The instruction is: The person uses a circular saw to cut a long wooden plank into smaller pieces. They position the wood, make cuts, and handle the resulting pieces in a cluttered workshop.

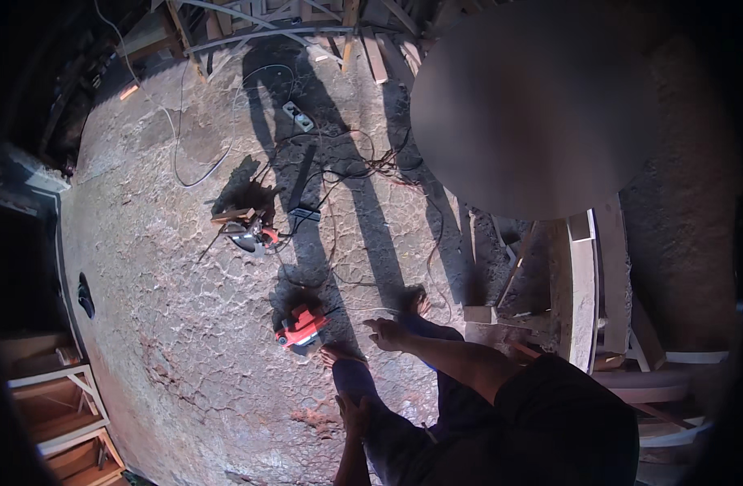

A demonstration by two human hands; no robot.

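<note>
Right hand [385, 334] points, seemingly empty, left hand [355, 417] touches dark-blue cloth trousers [355, 382], grip unclear, and the boxy red power tool [303, 327] on cracked grey floor [201, 364] is best handled clear of bare feet [330, 356].

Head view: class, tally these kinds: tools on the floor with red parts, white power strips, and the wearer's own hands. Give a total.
Tools with red parts: 2 (mostly red tool, metal-and-red tool)
White power strip: 1
Hands: 2 (left hand, right hand)
Total: 5

Power tool [304, 326] on floor [185, 340], beside left foot [331, 355]
</note>
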